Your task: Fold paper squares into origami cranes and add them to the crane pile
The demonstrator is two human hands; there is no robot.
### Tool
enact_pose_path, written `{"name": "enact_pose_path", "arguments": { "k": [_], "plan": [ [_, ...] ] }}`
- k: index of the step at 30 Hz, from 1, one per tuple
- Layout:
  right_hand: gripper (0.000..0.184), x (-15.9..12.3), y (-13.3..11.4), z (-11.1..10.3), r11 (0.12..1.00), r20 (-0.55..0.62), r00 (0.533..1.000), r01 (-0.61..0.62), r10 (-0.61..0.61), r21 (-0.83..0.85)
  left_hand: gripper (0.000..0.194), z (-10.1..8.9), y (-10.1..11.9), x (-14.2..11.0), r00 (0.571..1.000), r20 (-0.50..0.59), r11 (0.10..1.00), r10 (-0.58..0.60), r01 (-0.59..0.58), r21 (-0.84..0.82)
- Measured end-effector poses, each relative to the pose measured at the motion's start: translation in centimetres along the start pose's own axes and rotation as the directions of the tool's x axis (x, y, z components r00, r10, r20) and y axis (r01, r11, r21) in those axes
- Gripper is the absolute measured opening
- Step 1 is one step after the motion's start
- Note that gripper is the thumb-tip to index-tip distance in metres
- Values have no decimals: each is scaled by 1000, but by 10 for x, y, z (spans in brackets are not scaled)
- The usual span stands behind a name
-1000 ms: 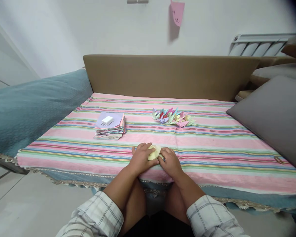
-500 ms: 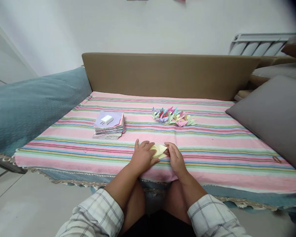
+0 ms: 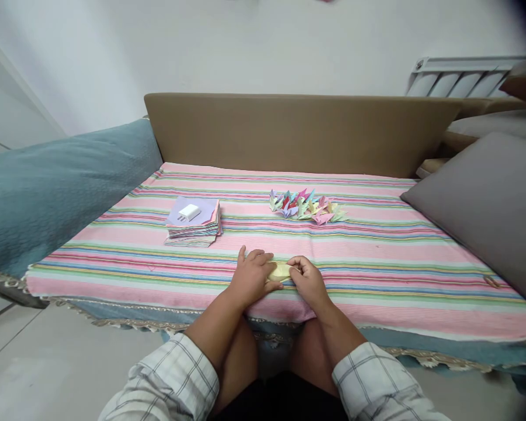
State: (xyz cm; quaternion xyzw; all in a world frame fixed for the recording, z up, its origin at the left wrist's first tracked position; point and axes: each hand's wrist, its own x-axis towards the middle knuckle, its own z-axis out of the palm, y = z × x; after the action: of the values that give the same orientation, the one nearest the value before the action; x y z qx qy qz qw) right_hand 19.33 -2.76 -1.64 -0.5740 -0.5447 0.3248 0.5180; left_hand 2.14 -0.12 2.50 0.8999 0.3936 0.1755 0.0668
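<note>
Paper stack (image 3: 196, 230) with a white charger (image 3: 190, 212) on top, then the left hand (image 3: 251, 279), fingers kinda spread over the left end of a folded yellow paper (image 3: 280, 271) on the striped cloth (image 3: 377, 280); right hand's (image 3: 309, 280) pinching the right end.

the folded sheet (image 3: 280, 271) by the front edge of the sofa cover (image 3: 377, 310) is pale yellow; the sofa cover is pink, striped in green, blue, yellow and white. toward its left edge, the paper stack (image 3: 195, 230) is topped in lavender, the charger (image 3: 190, 212) white. nearer the back edge, the paper cranes (image 3: 304, 209) mix red, pink, lilac, blue and pale green. the sleeves (image 3: 179, 368) are white with dark checks.
</note>
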Motion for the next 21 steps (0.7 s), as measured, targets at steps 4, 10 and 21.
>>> {"name": "enact_pose_path", "arguments": {
  "k": [4, 10, 21],
  "plan": [
    [20, 1, 1, 1, 1000, 18, 1000, 9, -9, -6, 40, 0, 1, 0, 1000, 20, 1000, -5, 5, 18],
    [20, 3, 2, 0, 1000, 54, 998, 17, -19, 23, 35, 2, -2, 0, 999, 23, 1000, 25, -25, 14],
    [20, -8, 1, -2, 974, -31, 985, 162, -169, -156, 45, 1, -22, -4, 998, 65, 974, -8, 22, -225]
  ]
}}
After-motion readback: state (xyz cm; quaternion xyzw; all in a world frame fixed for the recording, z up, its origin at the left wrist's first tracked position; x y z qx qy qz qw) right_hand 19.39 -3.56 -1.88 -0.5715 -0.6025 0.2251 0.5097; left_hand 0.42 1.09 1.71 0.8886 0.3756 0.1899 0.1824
